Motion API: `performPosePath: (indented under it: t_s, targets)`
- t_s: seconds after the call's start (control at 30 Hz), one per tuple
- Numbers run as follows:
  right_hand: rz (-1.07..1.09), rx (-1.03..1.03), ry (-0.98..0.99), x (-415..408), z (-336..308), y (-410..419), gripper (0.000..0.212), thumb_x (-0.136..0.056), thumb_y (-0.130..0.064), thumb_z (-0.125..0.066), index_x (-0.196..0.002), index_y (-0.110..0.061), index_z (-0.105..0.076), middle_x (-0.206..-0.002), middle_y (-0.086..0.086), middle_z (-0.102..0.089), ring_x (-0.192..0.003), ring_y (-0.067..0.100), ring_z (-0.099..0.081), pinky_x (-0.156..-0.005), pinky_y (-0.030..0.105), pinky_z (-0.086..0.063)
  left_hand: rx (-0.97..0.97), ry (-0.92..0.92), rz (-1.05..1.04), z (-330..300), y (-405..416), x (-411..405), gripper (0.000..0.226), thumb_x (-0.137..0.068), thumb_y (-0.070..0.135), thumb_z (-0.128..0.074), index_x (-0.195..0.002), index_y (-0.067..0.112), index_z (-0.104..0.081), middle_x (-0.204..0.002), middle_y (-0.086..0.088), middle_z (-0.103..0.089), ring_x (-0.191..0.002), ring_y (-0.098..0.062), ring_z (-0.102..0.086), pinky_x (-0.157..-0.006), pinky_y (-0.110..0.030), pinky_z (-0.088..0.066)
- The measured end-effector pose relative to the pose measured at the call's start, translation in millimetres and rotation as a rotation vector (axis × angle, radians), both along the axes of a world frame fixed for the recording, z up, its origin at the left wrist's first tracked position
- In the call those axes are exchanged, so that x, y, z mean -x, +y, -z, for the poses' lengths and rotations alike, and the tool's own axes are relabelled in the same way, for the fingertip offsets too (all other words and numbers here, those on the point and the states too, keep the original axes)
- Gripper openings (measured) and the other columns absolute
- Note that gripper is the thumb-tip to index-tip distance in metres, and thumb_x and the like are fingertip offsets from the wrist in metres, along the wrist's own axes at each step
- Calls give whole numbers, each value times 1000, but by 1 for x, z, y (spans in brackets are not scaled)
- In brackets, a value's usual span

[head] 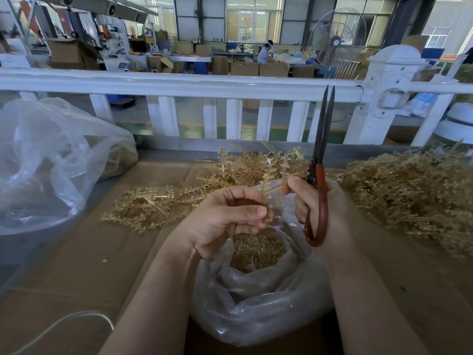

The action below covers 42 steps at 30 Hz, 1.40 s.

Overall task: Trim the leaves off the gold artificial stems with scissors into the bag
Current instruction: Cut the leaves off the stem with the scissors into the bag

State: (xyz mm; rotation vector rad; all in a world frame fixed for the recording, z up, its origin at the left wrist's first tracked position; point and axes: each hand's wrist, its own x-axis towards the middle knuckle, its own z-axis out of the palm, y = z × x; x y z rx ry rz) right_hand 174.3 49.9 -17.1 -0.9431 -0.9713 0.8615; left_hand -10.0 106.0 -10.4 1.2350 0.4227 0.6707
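My hands sit over the bag (261,298): the left hand (225,219) pinches a gold stem (268,190) between thumb and curled fingers, and the right hand (317,206) grips the scissors (323,139) by their red loop, blades upright and nearly closed, while its fingertips also steady the stem. I'd keep the stem above the bag's mouth, tilt the blades down and snip close to the stalk, so the leaves fall onto the clippings (258,249) inside. More stems (409,185) wait on the table (89,252) to the right.

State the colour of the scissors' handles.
Reddish-brown handles on the scissors, with dark blades, held in the right hand; seen in the head view.
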Motion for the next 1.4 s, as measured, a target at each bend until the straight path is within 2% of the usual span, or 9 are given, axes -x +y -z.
performPosePath:
  t_s: [0.17, 0.33, 0.47, 0.6, 0.7, 0.83, 0.97, 1.13, 1.4]
  targets:
    - [198, 52, -163, 4, 0, 3, 40, -80, -40, -73, -85, -1, -70, -44, -13, -52, -40, -2, -50, -43, 7, -36, 45, -140, -184, -3, 1, -2, 17, -72, 4, -75, -86, 12, -74, -83, -12, -74, -64, -13, -70, -61, -20, -57]
    - [355, 55, -240, 4, 3, 8, 39, -74, -53, -72, -88, -18, -73, -69, -19, -71, -69, -6, -66, -59, 3, -43, 45, -230, -392, -3, 2, -7, 15, -69, 8, -73, -80, 17, -77, -80, -8, -76, -65, -12, -72, -62, -20, -58]
    - [294, 91, -424, 3, 8, 8, 53, -60, -75, -70, -86, -29, -70, -78, -21, -71, -77, -4, -67, -68, 13, -46, 96, -310, -516, -2, 6, -6, 31, -69, 6, -73, -99, 4, -67, -84, -10, -76, -69, -14, -73, -62, -19, -58]
    - [183, 127, -606, 6, 15, 12, 48, -60, -78, -69, -88, -39, -63, -81, -23, -67, -80, 2, -64, -76, 27, -48, 74, -345, -577, 0, 9, -5, 31, -67, 6, -74, -97, 6, -67, -88, -11, -76, -76, -16, -74, -66, -20, -58]
    - [173, 126, -806, 7, 17, 12, 49, -60, -87, -61, -89, -48, -55, -87, -32, -63, -85, -5, -60, -70, 24, -46, 17, -343, -609, 3, 12, -5, 31, -67, 5, -74, -97, 8, -67, -87, -8, -76, -82, -16, -73, -73, -24, -58]
    - [184, 164, -994, 7, 19, 12, 76, -53, -102, -43, -97, -42, -54, -90, -27, -64, -87, -6, -60, -71, 19, -48, -39, -344, -624, 5, 13, -5, 35, -69, 1, -72, -104, 2, -66, -93, -12, -74, -88, -21, -69, -79, -28, -56]
    - [188, 162, -1058, 8, 20, 12, 85, -54, -103, -39, -107, -39, -56, -98, -25, -64, -91, -5, -60, -74, 17, -49, -115, -338, -646, 6, 13, -6, 29, -69, -1, -72, -97, 1, -67, -86, -9, -75, -83, -20, -70, -78, -28, -56]
    - [238, 168, -1096, 8, 20, 11, 70, -59, -95, -47, -102, -41, -57, -88, -28, -62, -83, -11, -57, -68, 12, -44, -197, -286, -691, 10, 16, -6, 23, -78, -15, -67, -96, -1, -68, -81, -8, -74, -84, -21, -70, -81, -32, -56]
    - [352, 149, -1181, 7, 21, 11, 64, -65, -93, -48, -102, -42, -62, -74, -34, -54, -73, -15, -50, -62, 7, -34, -198, -323, -692, 9, 16, -5, 23, -75, -10, -71, -86, 9, -67, -74, -1, -72, -74, -12, -67, -71, -24, -54]
